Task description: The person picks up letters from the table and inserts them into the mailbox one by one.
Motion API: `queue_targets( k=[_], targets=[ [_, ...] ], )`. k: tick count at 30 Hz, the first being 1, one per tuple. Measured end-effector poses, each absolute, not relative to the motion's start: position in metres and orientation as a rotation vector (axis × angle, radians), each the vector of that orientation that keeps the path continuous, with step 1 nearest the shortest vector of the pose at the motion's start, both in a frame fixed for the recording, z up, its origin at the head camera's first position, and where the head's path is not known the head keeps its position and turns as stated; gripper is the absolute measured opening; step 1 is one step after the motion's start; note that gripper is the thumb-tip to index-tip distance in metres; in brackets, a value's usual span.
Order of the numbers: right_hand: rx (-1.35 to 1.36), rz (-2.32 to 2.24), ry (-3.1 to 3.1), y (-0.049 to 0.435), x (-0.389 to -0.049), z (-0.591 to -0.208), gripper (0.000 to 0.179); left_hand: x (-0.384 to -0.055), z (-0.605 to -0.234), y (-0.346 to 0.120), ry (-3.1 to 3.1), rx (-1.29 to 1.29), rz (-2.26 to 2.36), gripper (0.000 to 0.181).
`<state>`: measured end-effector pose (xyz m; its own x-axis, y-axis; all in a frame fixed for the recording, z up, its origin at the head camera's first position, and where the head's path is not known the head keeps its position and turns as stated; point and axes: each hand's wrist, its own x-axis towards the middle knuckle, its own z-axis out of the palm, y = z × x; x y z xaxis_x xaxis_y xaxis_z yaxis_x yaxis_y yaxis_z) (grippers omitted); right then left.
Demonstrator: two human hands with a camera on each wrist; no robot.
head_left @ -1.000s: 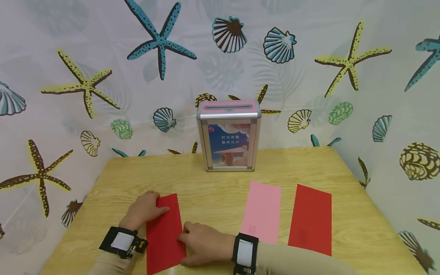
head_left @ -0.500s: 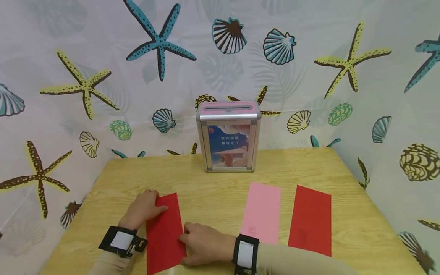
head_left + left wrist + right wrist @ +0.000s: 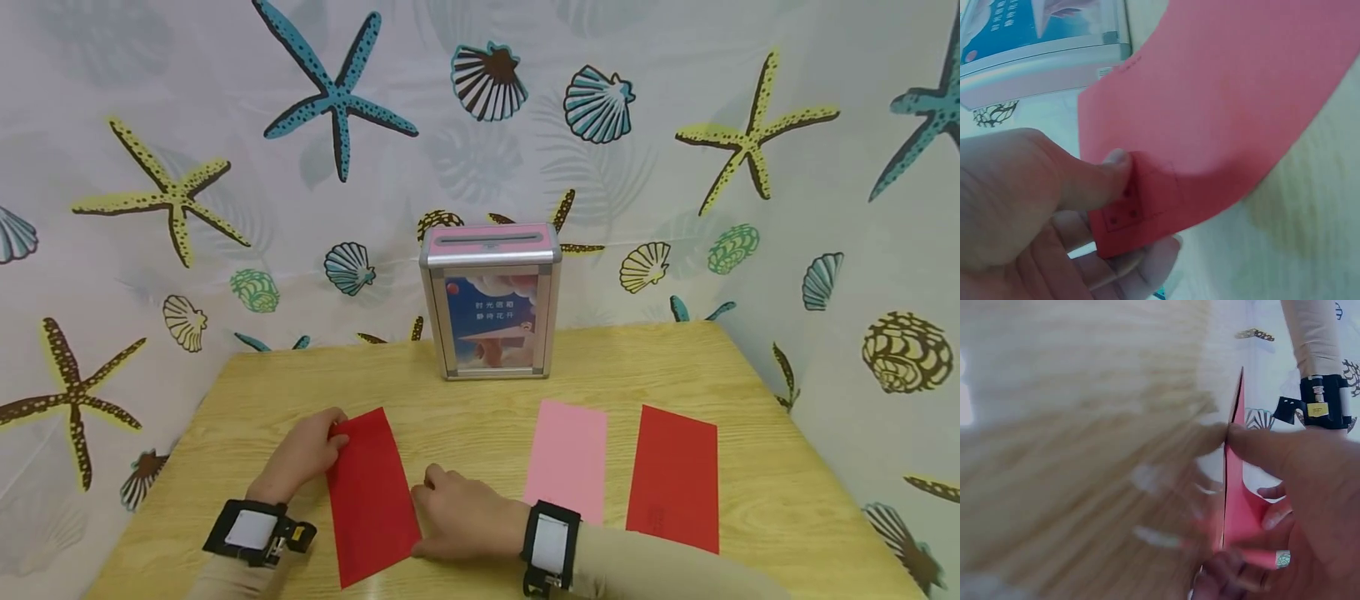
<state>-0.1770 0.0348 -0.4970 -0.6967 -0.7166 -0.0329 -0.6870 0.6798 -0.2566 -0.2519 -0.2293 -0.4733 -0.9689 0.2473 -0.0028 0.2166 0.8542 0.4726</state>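
A red envelope is in front of me on the left, between my two hands. My left hand pinches its far left corner, the thumb on top and fingers beneath. In the left wrist view the envelope curves up at that corner, where printed squares show near the thumb. My right hand holds the right long edge with curled fingers. The right wrist view has the thumb at that edge and the other fingertips farther along, partly blurred. Much of the underside is hidden.
A pink envelope and another red envelope lie on the wooden table to the right, the right forearm near their lower ends. A silver-framed mailbox with a slot in its pink top stands at the back, before a patterned cloth.
The left thumb has drawn back to the corner, which now lifts and bends. The envelope and both hands have shifted slightly; the right hand has moved right. The view has turned a little.
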Motion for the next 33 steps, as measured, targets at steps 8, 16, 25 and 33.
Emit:
queue_targets(
  k=[8,16,25,33],
  targets=[
    [-1.057,-0.492,2.754,0.046,-0.183,-0.497,0.059,-0.242,-0.461,-0.228,3.017,0.461,0.929,0.013],
    [-0.851,-1.193,2.446,0.060,-0.194,-0.496,0.020,-0.236,-0.442,-0.206,3.051,0.617,1.059,0.015],
    [-0.805,-1.464,2.559,0.086,-0.201,-0.487,0.007,-0.234,-0.425,-0.177,2.978,0.721,1.427,0.065],
    [-0.749,-1.811,2.680,0.100,-0.198,-0.449,0.008,-0.225,-0.433,-0.160,2.801,0.694,1.514,0.038]
  ],
)
